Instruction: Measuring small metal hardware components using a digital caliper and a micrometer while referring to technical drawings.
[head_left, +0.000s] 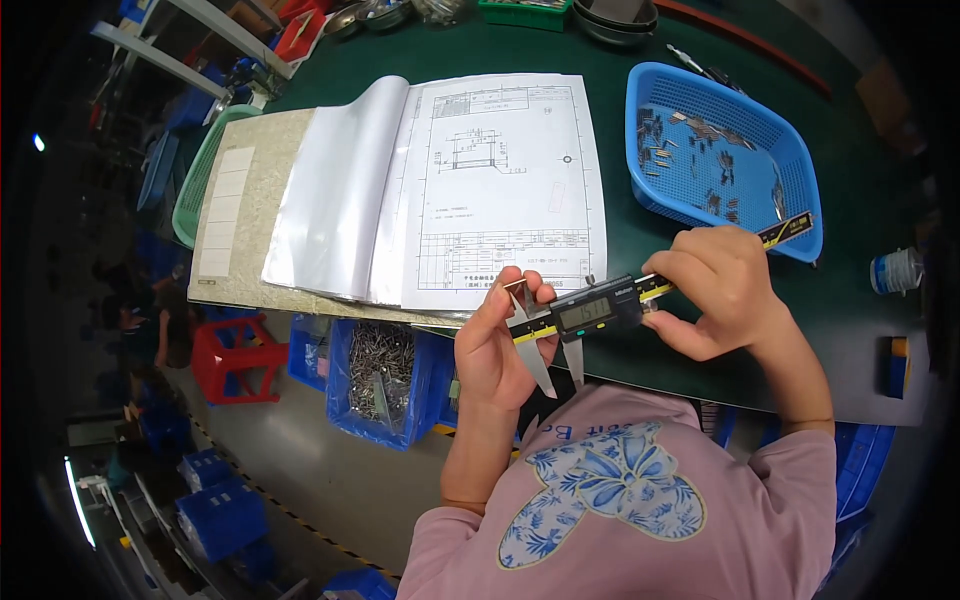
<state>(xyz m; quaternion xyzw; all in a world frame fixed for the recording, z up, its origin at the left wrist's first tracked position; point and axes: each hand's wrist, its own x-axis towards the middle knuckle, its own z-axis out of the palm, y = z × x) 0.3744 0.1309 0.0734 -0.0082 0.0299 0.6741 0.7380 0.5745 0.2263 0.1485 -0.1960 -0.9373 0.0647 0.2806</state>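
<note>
A digital caliper (590,312) with a grey display and yellow-marked beam is held in front of me, slanting up to the right. Its long lower jaws stand a little apart, and I see nothing between them. My right hand (722,290) grips the beam right of the display, thumb below and fingers curled over. At the other end my left hand (492,350) is closed around the jaw end, palm turned up. A dark shiny sliver shows between its fingertips; whether it is a small part or the caliper's upper jaw I cannot make out.
An open binder with a technical drawing (510,200) lies on the green table (400,45). Right of it is a blue basket (635,130) of small metal pieces. Below the table edge stand a blue bin (345,405) of metal parts and a red stool (235,355).
</note>
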